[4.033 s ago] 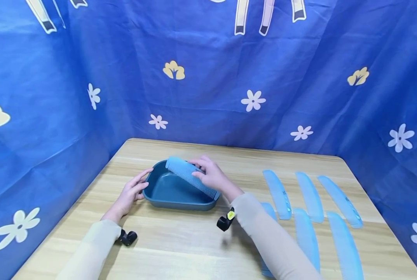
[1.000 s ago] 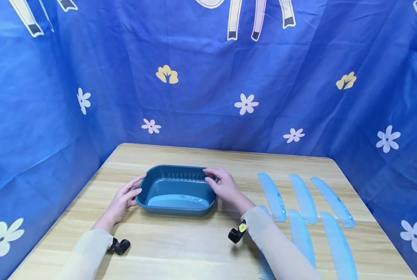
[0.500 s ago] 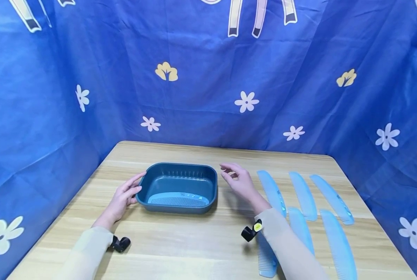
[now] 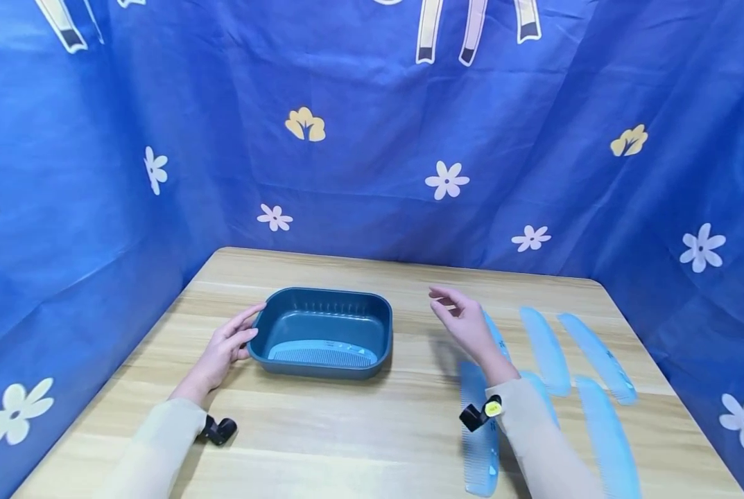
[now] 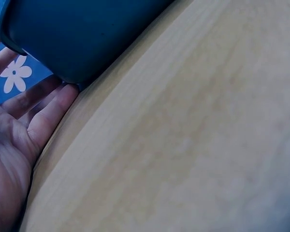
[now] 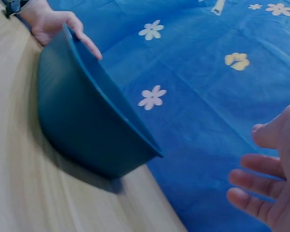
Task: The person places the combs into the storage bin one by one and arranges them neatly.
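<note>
A dark teal plastic basin [image 4: 322,371] stands on the table, one pale blue comb [image 4: 322,352] lying flat inside along its near wall. My left hand [image 4: 222,346] touches the basin's left end, fingertips at the rim and side. The left wrist view shows those fingers [image 5: 53,113] extended against the lower wall. To the right of the basin, my right hand [image 4: 465,326] is in the air with loosely bent fingers and holds nothing; the right wrist view shows a gap between it and the basin [image 6: 82,111]. Below its wrist lies another comb [image 4: 480,457], partly covered by the wrist camera.
More light blue combs lie on the table's right side, such as a back one [image 4: 545,353], a far-right one [image 4: 599,357] and a near one [image 4: 609,436]. My right forearm covers parts of some. A blue patterned cloth [image 4: 372,173] rises behind the table.
The comb that my right hand held over the basin now lies inside it. My right hand has let go and moved right, toward the combs. My left hand stays at the basin.
</note>
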`<state>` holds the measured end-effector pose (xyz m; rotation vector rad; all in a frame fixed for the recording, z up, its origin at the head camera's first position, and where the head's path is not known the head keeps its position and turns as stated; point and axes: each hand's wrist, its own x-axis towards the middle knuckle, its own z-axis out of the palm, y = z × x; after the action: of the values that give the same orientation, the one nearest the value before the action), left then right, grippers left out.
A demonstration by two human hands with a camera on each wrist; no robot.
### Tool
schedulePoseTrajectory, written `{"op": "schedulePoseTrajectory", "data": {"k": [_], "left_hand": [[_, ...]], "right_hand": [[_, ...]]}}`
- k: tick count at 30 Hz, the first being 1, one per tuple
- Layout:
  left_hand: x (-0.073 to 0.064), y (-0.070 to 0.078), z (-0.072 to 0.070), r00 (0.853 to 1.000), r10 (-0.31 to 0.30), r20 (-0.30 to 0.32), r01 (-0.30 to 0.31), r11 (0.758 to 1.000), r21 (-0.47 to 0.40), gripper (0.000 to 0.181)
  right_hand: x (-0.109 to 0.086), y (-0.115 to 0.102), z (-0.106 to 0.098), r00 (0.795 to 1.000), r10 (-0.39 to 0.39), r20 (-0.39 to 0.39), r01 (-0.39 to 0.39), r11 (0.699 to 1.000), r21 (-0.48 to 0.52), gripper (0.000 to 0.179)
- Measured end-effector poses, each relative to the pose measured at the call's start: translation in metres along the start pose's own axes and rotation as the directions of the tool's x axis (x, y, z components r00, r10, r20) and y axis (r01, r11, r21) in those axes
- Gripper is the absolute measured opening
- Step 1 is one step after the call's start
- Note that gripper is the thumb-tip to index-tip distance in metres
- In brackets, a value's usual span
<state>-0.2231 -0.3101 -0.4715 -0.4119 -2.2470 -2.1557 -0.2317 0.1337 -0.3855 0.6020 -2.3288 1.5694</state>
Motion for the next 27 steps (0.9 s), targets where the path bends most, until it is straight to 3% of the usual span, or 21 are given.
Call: {"op": "schedulePoseTrajectory", "data": {"k": [4, 18, 27], "left_hand": [[0.002, -0.003, 0.003, 1.0, -0.009, 0.0, 0.009, 1.0, 0.0, 0.05], [0.001, -0.002, 0.001, 1.0, 0.0, -0.006, 0.0, 1.0, 0.007, 0.049], [0.002, -0.002, 0.002, 1.0, 0.015, -0.014, -0.015, 1.0, -0.009, 0.048]], "right_hand": [[-0.004, 0.02, -0.013, 0.999, 0.039, -0.01, -0.039, 0.998, -0.044, 0.031], [-0.029, 0.032, -0.035, 0.992, 0.11, 0.061, -0.098, 0.981, -0.167, 0.035], [-0.06, 0.043, -0.042, 0.982, 0.156, 0.104, -0.129, 0.964, -0.234, 0.035]]}}
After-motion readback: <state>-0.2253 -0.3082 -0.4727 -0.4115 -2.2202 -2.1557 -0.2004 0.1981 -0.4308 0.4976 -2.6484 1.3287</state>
